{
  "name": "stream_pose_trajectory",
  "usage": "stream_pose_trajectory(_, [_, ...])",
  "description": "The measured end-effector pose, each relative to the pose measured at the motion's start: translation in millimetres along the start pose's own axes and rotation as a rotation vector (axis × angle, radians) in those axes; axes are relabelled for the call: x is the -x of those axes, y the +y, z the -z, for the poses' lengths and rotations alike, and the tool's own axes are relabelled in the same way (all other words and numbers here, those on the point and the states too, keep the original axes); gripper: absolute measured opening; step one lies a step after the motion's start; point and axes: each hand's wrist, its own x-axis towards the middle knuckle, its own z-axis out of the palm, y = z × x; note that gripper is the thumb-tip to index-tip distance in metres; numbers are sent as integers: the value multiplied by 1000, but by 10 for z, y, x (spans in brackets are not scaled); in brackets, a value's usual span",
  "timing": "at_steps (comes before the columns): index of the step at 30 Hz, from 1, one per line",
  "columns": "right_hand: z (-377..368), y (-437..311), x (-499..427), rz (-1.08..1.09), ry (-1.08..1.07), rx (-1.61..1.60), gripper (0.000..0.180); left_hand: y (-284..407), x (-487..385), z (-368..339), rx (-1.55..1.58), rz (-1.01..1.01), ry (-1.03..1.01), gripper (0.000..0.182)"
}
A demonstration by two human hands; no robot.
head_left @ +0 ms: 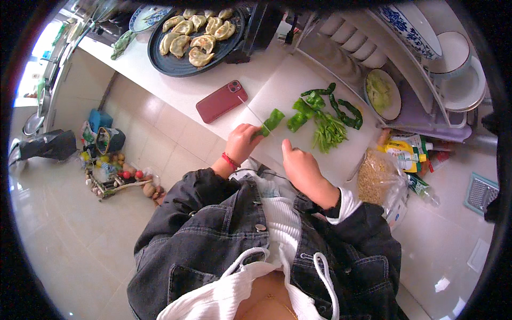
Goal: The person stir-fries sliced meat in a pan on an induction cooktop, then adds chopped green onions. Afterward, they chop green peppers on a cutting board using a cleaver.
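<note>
My left hand (pixel 243 141), with a red cord at the wrist, pins a piece of green pepper (pixel 274 118) on a white cutting board (pixel 288 80). A knife (pixel 255 113) shows as a thin line, its blade nearly edge-on and against the pepper. Its handle is hidden in my right hand (pixel 300 162), which is closed round it with the thumb on top. Farther right on the board lie cut green pepper pieces (pixel 301 112), a heap of thin green strips (pixel 329 132) and dark, wrinkled green peppers (pixel 346 113).
A red phone (pixel 222 101) lies by the board's left edge. Behind it sits a dark pan (pixel 168 67) of fried dumplings (pixel 180 45). A dish rack (pixel 424 86) and a bowl of pale green shreds (pixel 382 94) stand right, near a bag of yellowish beans (pixel 376 176).
</note>
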Motion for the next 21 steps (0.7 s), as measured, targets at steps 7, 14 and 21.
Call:
stream_pose_trajectory(7, [-252, 33, -158, -3, 112, -95, 23, 52, 21, 76, 163, 165, -91, 31])
stream_pose_trajectory(14, [-89, 311, 0, 27, 259, -333, 26, 67, -6, 202, 138, -72, -173, 31])
stream_pose_trajectory(21, [162, 716, 620, -53, 370, -289, 26, 307, -329, -44, 340, 196, 65, 29])
